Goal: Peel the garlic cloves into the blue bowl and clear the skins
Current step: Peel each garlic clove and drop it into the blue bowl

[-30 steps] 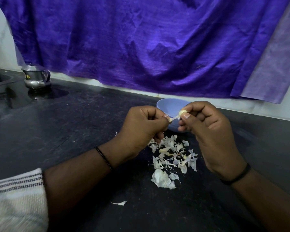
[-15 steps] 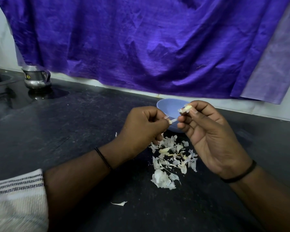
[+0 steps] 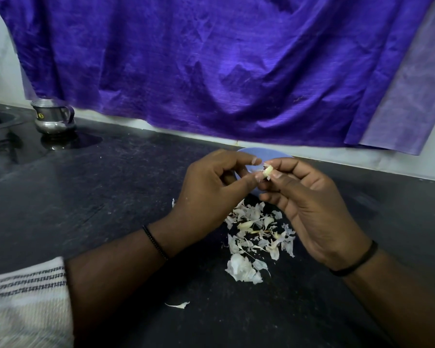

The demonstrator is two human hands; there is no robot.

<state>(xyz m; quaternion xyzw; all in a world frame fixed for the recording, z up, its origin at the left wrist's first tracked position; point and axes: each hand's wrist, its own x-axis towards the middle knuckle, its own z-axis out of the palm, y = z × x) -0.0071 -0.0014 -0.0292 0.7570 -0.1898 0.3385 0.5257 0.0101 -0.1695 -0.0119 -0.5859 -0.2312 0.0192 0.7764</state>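
from the head-worn camera, looking down at a dark stone counter (image 3: pixel 90 197): two bare forearms reached in from the bottom edge, and the hands met just above the blue bowl (image 3: pixel 264 154), which sat near the back of the counter and was mostly hidden behind them. the right hand (image 3: pixel 309 209) pinched a small pale garlic clove (image 3: pixel 268 171) between thumb and fingertips, its other fingers loosely curled. the left hand (image 3: pixel 211 194) had its thumb and forefinger curled toward the clove, their tips right beside it; whether they gripped a strip of skin was too small to tell. each wrist wore a thin black band. a heap of white papery skins (image 3: pixel 256 234) lay on the counter just under the hands, in front of the bowl, with one stray skin (image 3: pixel 178 305) lying apart, nearer the viewer. a small steel pot (image 3: pixel 53 116) stood far left. a purple cloth (image 3: pixel 211 66) hung across the wall behind.
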